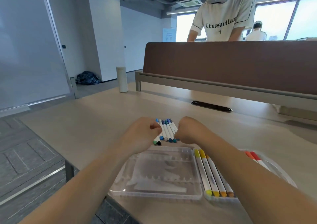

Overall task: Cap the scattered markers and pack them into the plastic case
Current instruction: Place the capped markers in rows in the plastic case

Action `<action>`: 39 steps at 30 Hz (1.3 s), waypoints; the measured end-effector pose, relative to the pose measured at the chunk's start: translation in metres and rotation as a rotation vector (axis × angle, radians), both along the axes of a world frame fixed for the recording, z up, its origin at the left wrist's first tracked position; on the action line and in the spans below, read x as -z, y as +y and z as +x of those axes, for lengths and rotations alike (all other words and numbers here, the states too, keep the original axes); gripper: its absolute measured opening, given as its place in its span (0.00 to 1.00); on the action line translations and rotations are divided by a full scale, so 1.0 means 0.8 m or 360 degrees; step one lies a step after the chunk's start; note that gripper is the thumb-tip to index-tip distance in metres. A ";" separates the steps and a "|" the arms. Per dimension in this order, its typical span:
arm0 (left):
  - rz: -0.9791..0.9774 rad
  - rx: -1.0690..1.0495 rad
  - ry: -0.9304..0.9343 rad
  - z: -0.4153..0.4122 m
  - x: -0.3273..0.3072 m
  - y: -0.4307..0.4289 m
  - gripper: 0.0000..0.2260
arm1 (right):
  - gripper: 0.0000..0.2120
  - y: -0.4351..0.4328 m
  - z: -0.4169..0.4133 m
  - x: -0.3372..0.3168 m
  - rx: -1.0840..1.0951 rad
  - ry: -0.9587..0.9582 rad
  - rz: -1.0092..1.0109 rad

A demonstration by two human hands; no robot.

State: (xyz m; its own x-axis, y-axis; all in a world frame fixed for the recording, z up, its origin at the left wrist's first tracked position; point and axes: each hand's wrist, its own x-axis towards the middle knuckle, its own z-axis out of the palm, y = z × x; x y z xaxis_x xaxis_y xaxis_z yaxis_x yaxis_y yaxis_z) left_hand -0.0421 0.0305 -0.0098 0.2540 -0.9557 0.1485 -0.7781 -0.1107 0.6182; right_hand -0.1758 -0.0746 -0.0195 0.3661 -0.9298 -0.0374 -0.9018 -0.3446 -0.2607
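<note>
Blue-toned markers [166,131] lie bunched between both curled hands, left hand [143,134] and right hand [189,131] pinching at them; exact grip unclear. Gathering step, I judge; next, lift the bundle into the plastic case [154,193] just behind the wrists

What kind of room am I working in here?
Most likely an open-plan office. The desk has a brown divider screen and a cable slot, there is a glass wall on the left, and another person stands at the desk opposite.
</note>
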 end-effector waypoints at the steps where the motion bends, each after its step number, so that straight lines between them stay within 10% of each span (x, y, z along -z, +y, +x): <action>1: 0.0005 -0.0010 0.0037 0.004 -0.001 -0.003 0.11 | 0.08 -0.007 0.006 0.000 0.0028 -0.0023 0.0006; 39: 0.0078 -0.0083 0.0126 0.013 0.015 -0.057 0.09 | 0.11 -0.042 0.039 -0.012 0.0003 0.0154 0.0172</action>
State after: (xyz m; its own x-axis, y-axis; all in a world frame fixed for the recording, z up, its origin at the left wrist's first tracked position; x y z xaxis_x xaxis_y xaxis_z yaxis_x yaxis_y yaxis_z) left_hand -0.0317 -0.0154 -0.0217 0.3125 -0.9466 0.0796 -0.7195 -0.1812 0.6704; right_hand -0.1445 -0.1084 -0.0101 0.3541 -0.9192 -0.1723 -0.9252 -0.3175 -0.2078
